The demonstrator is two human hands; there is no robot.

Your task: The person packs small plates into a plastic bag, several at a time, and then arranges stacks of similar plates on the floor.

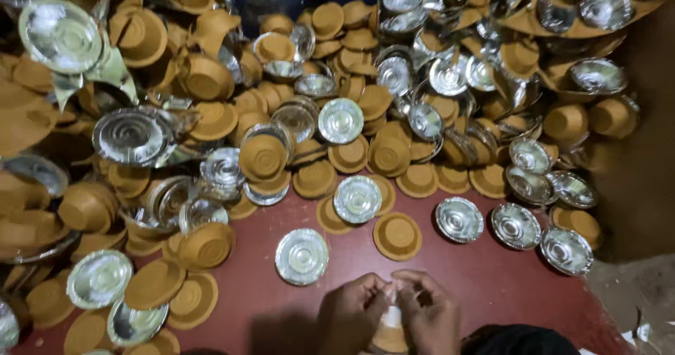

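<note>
My left hand point(351, 311) and my right hand point(430, 313) meet at the bottom middle of the head view, fingertips together. Between them they pinch a small stack of brown paper bowls point(391, 332), seen below the fingers. A silver-lined paper bowl point(301, 256) lies face up on the dark red floor point(253, 295) just left of and above my left hand. A brown bowl point(397, 236) lies upside down just above my hands.
A large heap of paper bowls point(211, 81), some showing brown backs and some silver insides, fills the upper frame and the left side. A row of silver bowls point(516, 226) lies at the right. A brown cardboard sheet point(643, 186) borders the right edge.
</note>
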